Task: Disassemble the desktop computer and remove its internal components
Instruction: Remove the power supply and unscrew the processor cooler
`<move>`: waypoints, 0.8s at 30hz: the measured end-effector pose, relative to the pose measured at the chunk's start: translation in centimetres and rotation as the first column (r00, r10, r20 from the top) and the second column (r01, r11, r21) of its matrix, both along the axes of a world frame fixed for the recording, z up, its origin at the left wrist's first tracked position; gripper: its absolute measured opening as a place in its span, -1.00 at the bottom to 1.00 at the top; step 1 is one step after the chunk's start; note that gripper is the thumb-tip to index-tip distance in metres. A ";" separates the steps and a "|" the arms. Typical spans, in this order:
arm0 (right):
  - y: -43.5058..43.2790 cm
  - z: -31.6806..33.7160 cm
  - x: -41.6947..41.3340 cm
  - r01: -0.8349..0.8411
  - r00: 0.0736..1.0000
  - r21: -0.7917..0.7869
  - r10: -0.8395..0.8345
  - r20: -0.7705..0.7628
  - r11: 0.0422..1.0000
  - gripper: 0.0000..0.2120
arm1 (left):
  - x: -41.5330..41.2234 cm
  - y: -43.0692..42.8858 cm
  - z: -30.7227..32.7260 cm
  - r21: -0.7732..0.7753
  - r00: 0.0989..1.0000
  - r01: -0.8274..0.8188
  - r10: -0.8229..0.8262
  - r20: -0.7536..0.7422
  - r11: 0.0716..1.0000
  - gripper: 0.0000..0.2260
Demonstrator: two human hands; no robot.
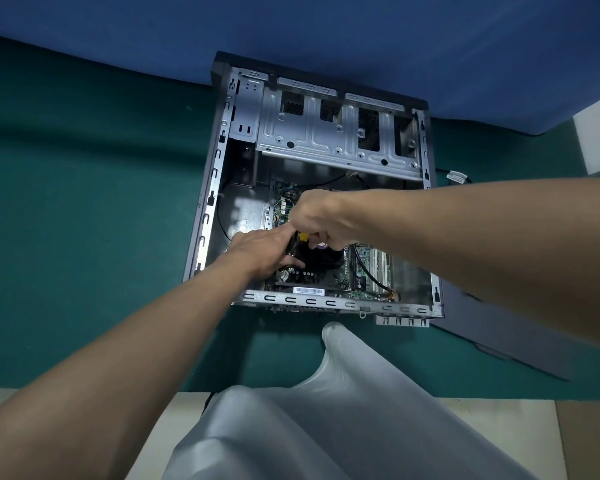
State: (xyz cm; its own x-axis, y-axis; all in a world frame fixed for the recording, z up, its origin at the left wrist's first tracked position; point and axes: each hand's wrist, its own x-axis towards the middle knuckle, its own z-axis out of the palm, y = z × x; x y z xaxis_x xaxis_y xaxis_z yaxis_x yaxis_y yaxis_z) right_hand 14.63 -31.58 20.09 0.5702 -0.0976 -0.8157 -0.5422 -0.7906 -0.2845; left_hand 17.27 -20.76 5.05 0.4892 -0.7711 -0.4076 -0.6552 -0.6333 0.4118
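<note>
An open desktop computer case (211, 202) lies on its side on a green mat. Inside it sits a green motherboard (364, 271) with a black CPU cooler fan (321, 259) near the middle. My left hand (262, 251) rests on the cooler's left side, fingers reaching over it. My right hand (321, 218) is curled above the fan and grips a tool with a yellow part (303, 236), pointed down at the cooler. Most of the cooler is hidden under both hands. A silver drive cage (326, 133) fills the case's far end.
A dark side panel (506, 341) lies on the mat to the right of the case. A black cable with a white tag (456, 176) trails out at the right. A blue wall stands behind the case. My knee in grey cloth (343, 393) is close to the case's near edge.
</note>
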 end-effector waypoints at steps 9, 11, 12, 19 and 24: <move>0.0 -0.4 -1.4 -0.777 0.467 -0.461 0.884 0.036 0.429 -0.72 | 0.0 -0.1 -0.5 -0.007 1.000 -0.011 0.011 -0.003 1.000 -0.51; -0.1 -0.4 -1.6 -0.841 0.283 -0.464 0.957 0.066 0.280 -0.67 | 0.1 -0.2 -0.6 0.003 1.000 -0.031 0.031 0.002 1.000 -0.52; -0.2 -0.4 -1.5 -0.836 0.290 -0.461 0.953 0.088 0.297 -0.69 | 0.1 -0.2 -0.6 0.012 0.999 -0.031 0.031 0.009 0.999 -0.50; 0.1 -1.7 0.4 -0.017 0.997 -0.178 0.030 0.071 0.984 -0.71 | 0.2 0.1 -0.2 -0.025 0.998 -0.038 0.037 -0.042 0.999 -0.55; 0.8 -2.3 1.1 0.109 0.977 -0.167 -0.137 -0.166 0.980 -0.76 | 0.1 0.1 -0.2 -0.034 1.000 0.003 -0.002 0.018 0.999 -0.49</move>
State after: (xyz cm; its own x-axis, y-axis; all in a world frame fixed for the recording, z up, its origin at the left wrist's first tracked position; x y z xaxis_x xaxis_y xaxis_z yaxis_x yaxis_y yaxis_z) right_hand 15.76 -30.75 17.79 0.3950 -0.2916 -0.8712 -0.6684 -0.7418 -0.0547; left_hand 17.40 -20.70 4.89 0.4941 -0.7859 -0.3719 -0.6644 -0.6172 0.4216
